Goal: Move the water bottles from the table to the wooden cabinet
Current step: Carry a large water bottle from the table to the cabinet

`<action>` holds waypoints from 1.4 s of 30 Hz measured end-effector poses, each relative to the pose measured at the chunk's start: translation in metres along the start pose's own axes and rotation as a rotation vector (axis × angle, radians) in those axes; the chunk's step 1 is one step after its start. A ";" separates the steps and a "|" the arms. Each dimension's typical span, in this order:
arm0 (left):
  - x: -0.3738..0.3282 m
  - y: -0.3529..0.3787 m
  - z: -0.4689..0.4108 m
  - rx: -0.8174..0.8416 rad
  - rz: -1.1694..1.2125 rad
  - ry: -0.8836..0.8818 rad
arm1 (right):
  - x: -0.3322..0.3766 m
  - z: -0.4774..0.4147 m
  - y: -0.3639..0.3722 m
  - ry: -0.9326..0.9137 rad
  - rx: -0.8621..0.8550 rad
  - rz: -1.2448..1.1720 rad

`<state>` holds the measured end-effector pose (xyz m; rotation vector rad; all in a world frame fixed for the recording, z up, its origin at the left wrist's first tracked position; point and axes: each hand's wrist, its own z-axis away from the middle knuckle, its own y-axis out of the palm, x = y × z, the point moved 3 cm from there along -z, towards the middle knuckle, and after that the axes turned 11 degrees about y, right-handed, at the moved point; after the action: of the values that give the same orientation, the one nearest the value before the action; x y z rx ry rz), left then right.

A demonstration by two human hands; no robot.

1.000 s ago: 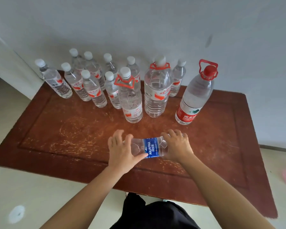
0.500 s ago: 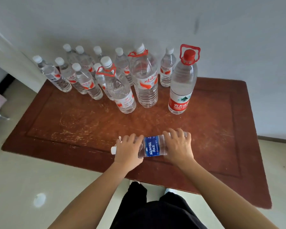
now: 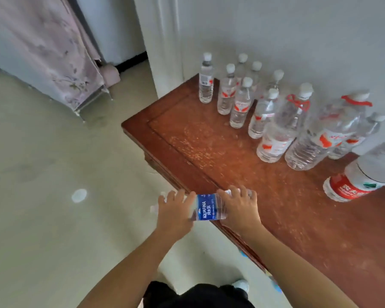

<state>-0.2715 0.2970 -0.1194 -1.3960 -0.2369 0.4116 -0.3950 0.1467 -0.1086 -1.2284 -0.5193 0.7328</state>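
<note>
Presently the step in hand is the carrying off of a single bottle. The wooden cabinet is not in view, so the destination cannot be confirmed.

Well left of the counter (image 3: 209, 152), across the floor (image 3: 53, 218), stands a cloth-draped rack (image 3: 53, 52).

Just off the counter's near edge, the left grip (image 3: 172, 211) is curled over the neck end of a small blue-label bottle (image 3: 209, 207). A pale blur beyond the knuckles may be the cap, but it is too smeared to confirm. The bottle lies on its side across the counter's near edge, neck pointing away from the counter, and appears lifted rather than resting. The right grip (image 3: 239, 207) is curled over the base end, above the counter's edge. Both grips clasp the same bottle; neither is spread.

Condition of the bottle: clear plastic, with a blue wrap label lettered in white round its middle and no dent visible. The fill level cannot be read.

Along the counter's far side, against the wall, a cluster of small white-capped bottles (image 3: 240, 103) stands upright. Further right are two larger bottles with red carry rings (image 3: 282, 130), and at the counter's right end a big red-label bottle (image 3: 351, 185) is partly cut by the frame.

Judgement: the task is at an early stage, given the number of bottles standing on the counter. The next move calls for turning away from the counter, locating the cabinet, and keeping the bottle level between both grips so it does not slip.
</note>
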 end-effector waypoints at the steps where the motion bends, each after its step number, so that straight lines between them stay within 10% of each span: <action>1: 0.032 -0.002 0.016 -0.004 -0.007 -0.049 | 0.034 -0.008 -0.005 -0.053 -0.012 0.017; 12: 0.369 -0.017 0.264 -0.104 0.067 -0.675 | 0.483 -0.037 -0.050 -0.731 -0.187 0.162; 42: 0.861 -0.080 0.606 -0.407 -0.280 -1.811 | 1.290 0.034 -0.134 -1.909 -0.322 -0.192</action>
<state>0.2789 1.1913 -0.0075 -0.9365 -2.0250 1.3466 0.4725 1.1061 -0.0080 -0.3519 -2.3059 1.5565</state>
